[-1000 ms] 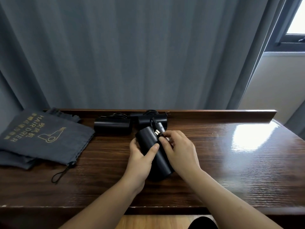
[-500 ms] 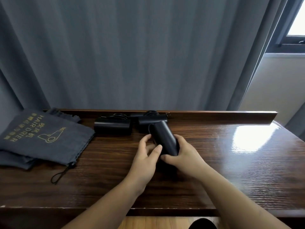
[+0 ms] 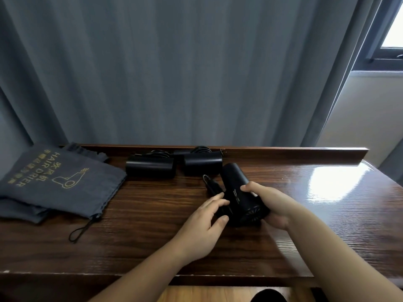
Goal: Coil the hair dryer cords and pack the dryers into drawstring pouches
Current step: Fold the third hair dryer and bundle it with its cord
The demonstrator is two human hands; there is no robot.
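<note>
A black hair dryer [image 3: 237, 188] lies tilted over the middle of the wooden table [image 3: 152, 225], its rear grille facing me. My right hand [image 3: 270, 203] grips the barrel from the right and below. My left hand [image 3: 205, 216] touches the folded handle and cord end [image 3: 211, 185] on the dryer's left side, fingers only loosely bent. Two more black dryers [image 3: 150, 167] [image 3: 202, 163] lie along the back rail with coiled cords behind them. Grey drawstring pouches [image 3: 63, 182] printed "HAIR DRIER" are stacked at the far left.
A raised wooden rail [image 3: 305, 152] runs along the table's back edge, with grey curtains [image 3: 174, 73] behind it. A pouch drawstring loop [image 3: 80, 231] trails toward the front. Window glare shines on the right part of the tabletop.
The dryer has been turned and shifted right, so its grille end now faces me. My right hand moved under the barrel; my left hand shifted onto the handle side.
</note>
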